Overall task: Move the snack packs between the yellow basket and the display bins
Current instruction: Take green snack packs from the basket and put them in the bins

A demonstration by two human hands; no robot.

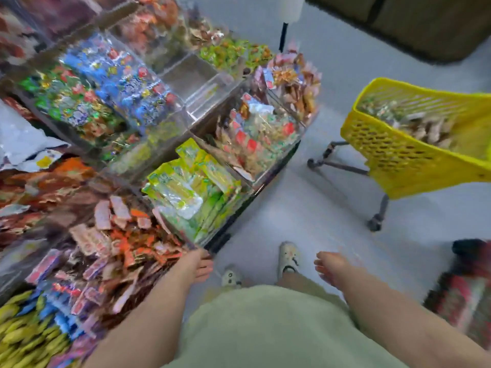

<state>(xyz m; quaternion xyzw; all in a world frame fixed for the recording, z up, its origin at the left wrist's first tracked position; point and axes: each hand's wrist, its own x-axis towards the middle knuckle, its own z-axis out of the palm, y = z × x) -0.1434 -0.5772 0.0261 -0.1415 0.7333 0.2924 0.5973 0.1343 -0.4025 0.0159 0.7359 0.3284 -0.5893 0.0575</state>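
Observation:
The frame is blurred by motion. A yellow basket (393,152) on a wheeled frame stands on the floor at the right, with several snack packs (425,128) inside. Clear display bins (202,166) full of bright snack packs fill the left half. One bin (196,86) in the upper middle looks nearly bare. My left hand (198,265) hangs low by the front corner of the bins, fingers apart, holding nothing. My right hand (330,266) hangs over the floor, also holding nothing, well below and left of the basket.
Grey floor lies between the bins and the basket. A red patterned bag or bundle (467,293) sits at the lower right. A white post on a dark stand (288,11) and a dark mat (425,25) are at the top. My feet (288,257) point forward.

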